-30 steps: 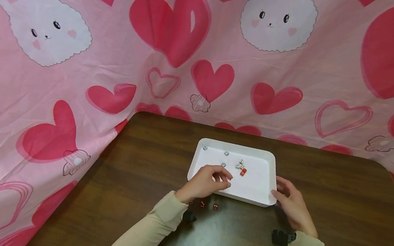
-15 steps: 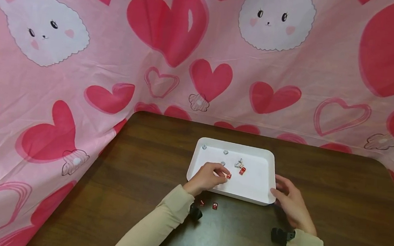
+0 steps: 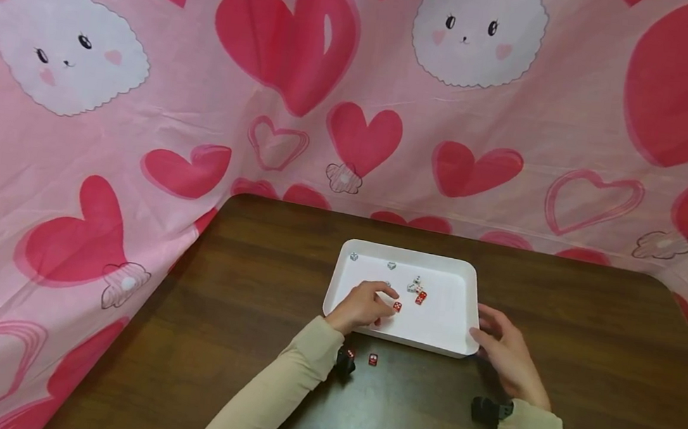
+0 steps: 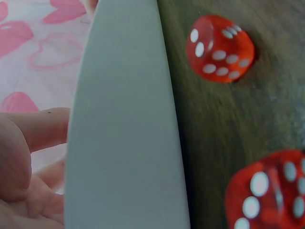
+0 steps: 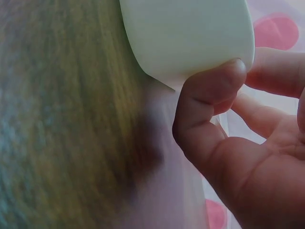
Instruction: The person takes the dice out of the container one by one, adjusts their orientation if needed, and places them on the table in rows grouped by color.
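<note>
My left hand [image 3: 362,306] reaches over the front wall of a white tray [image 3: 432,338]. Its thumb and index finger are parted beside a red die [image 3: 397,306] on the tray floor. A small red patch shows under the palm, too hidden to identify. In the left wrist view, the tray wall [image 4: 124,133] covers part of this hand [image 4: 33,167]. My right hand [image 3: 509,354] holds the tray's right edge near the front corner, thumb [image 5: 214,88] at the rim and fingers behind. Another red die [image 3: 421,297] lies in the tray beside white dice [image 3: 413,287].
On the table [image 3: 410,420] before the tray lie red dice, one [image 3: 373,359] apart and one [image 3: 351,354] beside the left wrist camera [image 3: 345,363]. White dice sit farther back, one [image 3: 354,257] in the far left corner, another [image 3: 391,266] along the back.
The red die at my left fingertips has come to lie on the tray floor. My left hand has lowered, and its fingers have drawn slightly away from the die. The right hand stays at the tray edge.
</note>
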The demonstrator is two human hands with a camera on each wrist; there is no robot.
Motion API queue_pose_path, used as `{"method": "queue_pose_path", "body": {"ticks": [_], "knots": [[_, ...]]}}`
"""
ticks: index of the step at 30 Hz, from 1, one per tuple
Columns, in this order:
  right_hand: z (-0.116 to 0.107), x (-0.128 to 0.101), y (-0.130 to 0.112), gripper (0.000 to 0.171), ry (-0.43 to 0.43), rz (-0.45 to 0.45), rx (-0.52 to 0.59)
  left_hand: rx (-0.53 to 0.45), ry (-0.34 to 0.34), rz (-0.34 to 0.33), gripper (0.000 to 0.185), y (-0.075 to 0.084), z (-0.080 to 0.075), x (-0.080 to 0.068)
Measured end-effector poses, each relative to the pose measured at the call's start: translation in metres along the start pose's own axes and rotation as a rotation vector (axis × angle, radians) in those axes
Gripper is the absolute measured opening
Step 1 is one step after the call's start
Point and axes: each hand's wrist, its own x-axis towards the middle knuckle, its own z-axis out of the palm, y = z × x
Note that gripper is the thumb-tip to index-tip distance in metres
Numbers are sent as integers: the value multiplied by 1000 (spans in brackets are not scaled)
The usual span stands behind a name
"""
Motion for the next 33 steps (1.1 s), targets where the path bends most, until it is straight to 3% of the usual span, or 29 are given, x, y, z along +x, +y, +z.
{"method": "queue_pose_path", "body": {"ticks": [6, 14, 33], "knots": [[1, -1, -1, 59, 3, 0, 1, 26, 1, -20, 28, -2, 2, 5], [3, 1, 0, 58, 14, -5, 4, -28, -33, -49, 24, -5, 5, 10], [2, 1, 3, 58, 14, 6, 18, 59, -35, -94, 20, -4, 11, 15]]}}
